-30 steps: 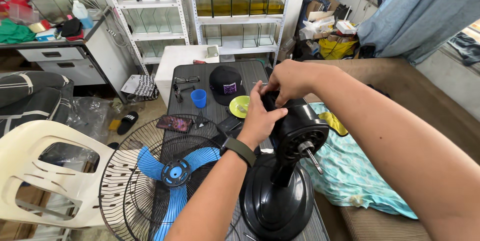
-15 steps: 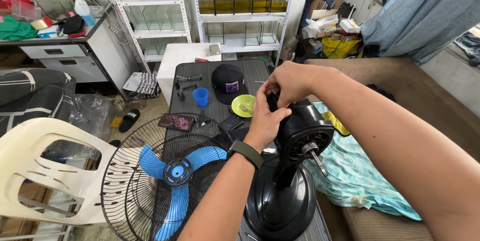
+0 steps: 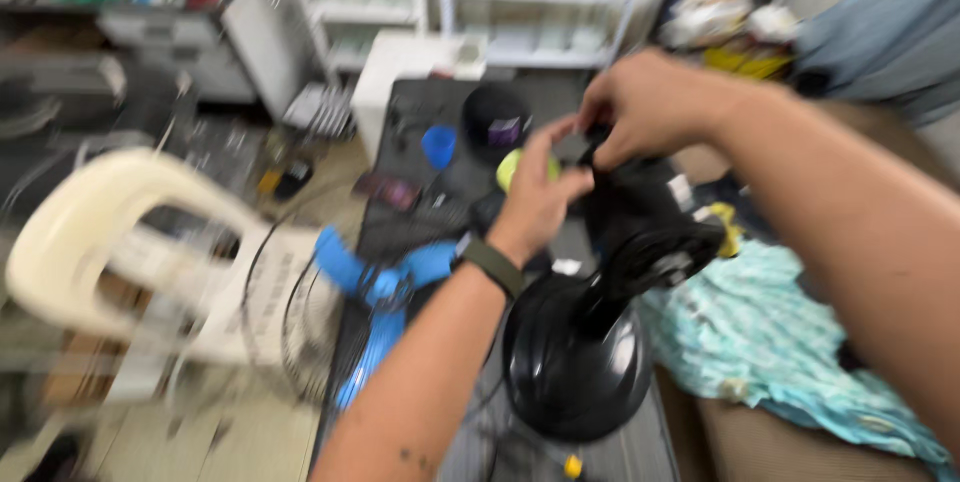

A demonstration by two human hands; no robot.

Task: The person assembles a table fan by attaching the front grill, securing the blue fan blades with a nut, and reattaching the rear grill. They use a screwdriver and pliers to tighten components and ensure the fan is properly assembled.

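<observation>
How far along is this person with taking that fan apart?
Already off: the wire guard and the blue plastic fan blade lie beside the stand. In hand: both the left hand and right hand are on the top of the black motor housing, though blur hides exactly what they grip. Left: the housing sits on its round black base, not yet separated.

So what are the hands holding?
Both hands, left and right, grip the black fan motor at its top rear end. The picture is blurred, so the finger placement is unclear.
</observation>
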